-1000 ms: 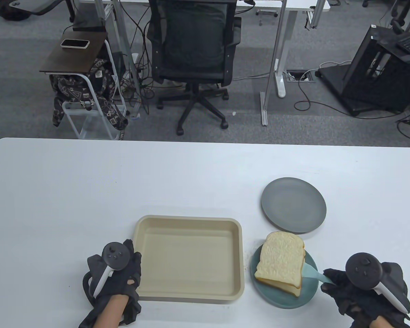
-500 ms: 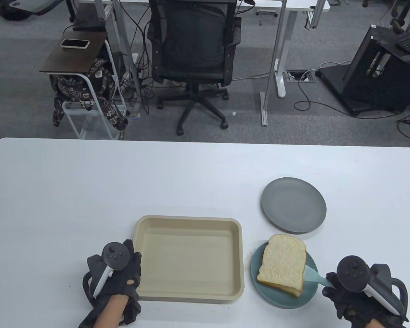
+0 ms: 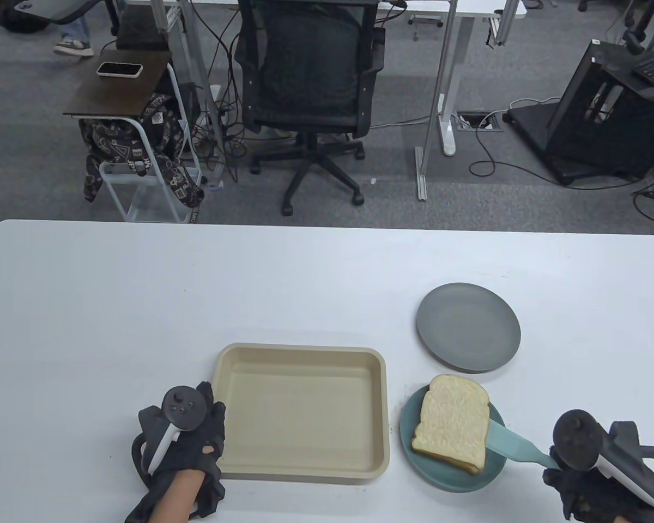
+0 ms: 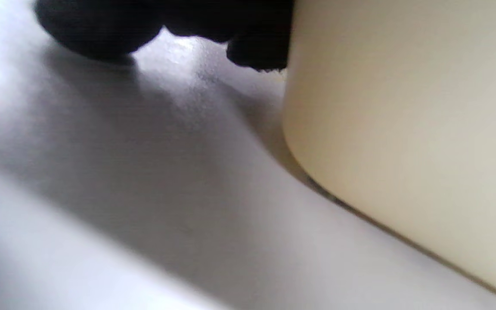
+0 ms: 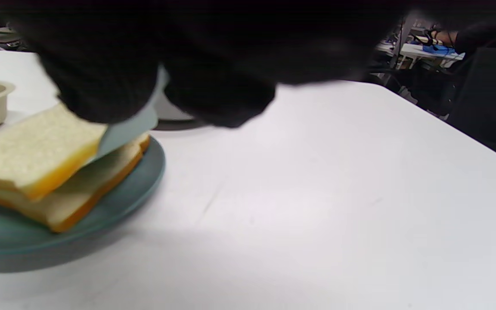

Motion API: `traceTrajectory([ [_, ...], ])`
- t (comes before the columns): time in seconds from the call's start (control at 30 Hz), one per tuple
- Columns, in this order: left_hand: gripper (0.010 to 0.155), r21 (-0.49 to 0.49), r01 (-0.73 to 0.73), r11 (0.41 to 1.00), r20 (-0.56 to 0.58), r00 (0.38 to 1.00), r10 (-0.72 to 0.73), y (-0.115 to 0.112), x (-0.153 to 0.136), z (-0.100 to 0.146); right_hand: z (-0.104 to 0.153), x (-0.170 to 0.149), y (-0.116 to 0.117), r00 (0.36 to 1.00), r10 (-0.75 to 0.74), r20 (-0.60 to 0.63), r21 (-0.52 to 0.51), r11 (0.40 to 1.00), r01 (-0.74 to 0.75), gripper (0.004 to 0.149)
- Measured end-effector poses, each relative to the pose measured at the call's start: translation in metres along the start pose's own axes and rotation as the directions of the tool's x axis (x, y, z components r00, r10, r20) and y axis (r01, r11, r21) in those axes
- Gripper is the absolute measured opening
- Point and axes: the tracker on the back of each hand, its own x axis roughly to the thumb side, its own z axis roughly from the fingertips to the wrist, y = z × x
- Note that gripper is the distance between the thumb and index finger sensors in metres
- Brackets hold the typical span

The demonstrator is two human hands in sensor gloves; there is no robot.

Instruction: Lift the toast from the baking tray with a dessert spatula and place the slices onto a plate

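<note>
Two slices of toast (image 3: 451, 430) lie stacked on the teal plate (image 3: 458, 479), and the beige baking tray (image 3: 300, 408) beside it holds nothing. The right hand (image 3: 599, 479) grips the handle of the light blue dessert spatula (image 3: 515, 444) — its blade sits between the two slices. The left hand (image 3: 188, 441) rests against the tray's left side, fingers (image 4: 256, 54) touching its wall — whether they curl I cannot tell. A grey plate (image 3: 468, 327) sits just behind.

Counted on the surface (image 3: 305, 283): 2 toast slices (image 3: 451, 430), stacked; 2 plates (image 3: 468, 333) (image 3: 458, 482); 1 baking tray (image 3: 302, 411); 1 spatula (image 3: 515, 445); 2 hands (image 3: 188, 441) (image 3: 599, 479).
</note>
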Motion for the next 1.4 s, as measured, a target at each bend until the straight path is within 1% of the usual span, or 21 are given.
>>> traceTrajectory([
  [0.17, 0.063, 0.001, 0.0, 1.0, 0.0, 1.0, 0.0, 0.0, 0.0, 0.0, 0.005, -0.006, -0.005, 0.999, 0.021, -0.03, 0.019, 1.0, -0.02, 0.049],
  [0.23, 0.063, 0.001, 0.001, 1.0, 0.0, 1.0, -0.001, 0.0, 0.0, 0.0, 0.007, -0.007, -0.008, 0.998, 0.034, -0.055, 0.051, 0.998, -0.031, 0.049],
  [0.3, 0.063, 0.002, 0.001, 1.0, -0.001, 1.0, -0.001, 0.0, 0.0, 0.0, 0.008, -0.009, -0.014, 0.995, 0.065, -0.078, 0.063, 0.996, -0.06, 0.05],
  [0.43, 0.063, 0.001, 0.002, 1.0, -0.001, 1.0, -0.002, 0.0, 0.0, 0.0, 0.006, -0.01, -0.028, 0.992, 0.046, -0.118, 0.014, 0.999, -0.045, 0.053],
  [0.53, 0.063, 0.001, 0.002, 1.0, -0.001, 1.0, -0.002, 0.0, 0.0, 0.0, -0.004, -0.004, -0.031, 0.994, 0.007, -0.113, -0.088, 0.996, -0.017, 0.056],
  [0.63, 0.063, 0.003, 0.003, 1.0, -0.002, 1.0, -0.003, 0.0, 0.0, 0.0, -0.023, 0.002, -0.024, 0.994, -0.08, -0.077, -0.155, 0.986, 0.067, 0.057],
  [0.73, 0.063, 0.003, 0.005, 1.0, -0.001, 1.0, -0.005, 0.0, 0.0, 0.0, -0.045, 0.007, -0.007, 0.976, -0.213, -0.041, -0.185, 0.962, 0.202, 0.056],
  [0.9, 0.063, 0.005, 0.011, 1.0, -0.004, 1.0, -0.011, 0.0, 0.001, 0.0, -0.08, 0.009, 0.017, 0.948, -0.315, -0.039, -0.238, 0.925, 0.297, 0.055],
  [1.0, 0.063, 0.005, 0.011, 1.0, -0.004, 1.0, -0.011, 0.0, 0.001, 0.0, -0.102, 0.007, 0.027, 0.917, -0.396, -0.045, -0.259, 0.891, 0.373, 0.055],
  [1.2, 0.063, 0.004, 0.013, 1.0, -0.005, 1.0, -0.013, 0.0, 0.001, 0.0, -0.139, 0.003, 0.046, 0.83, -0.549, -0.102, -0.23, 0.824, 0.517, 0.054],
  [1.4, 0.063, 0.005, 0.013, 1.0, -0.006, 1.0, -0.013, 0.0, 0.001, 0.001, -0.161, 0.004, 0.058, 0.802, -0.583, -0.132, -0.2, 0.808, 0.554, 0.054],
])
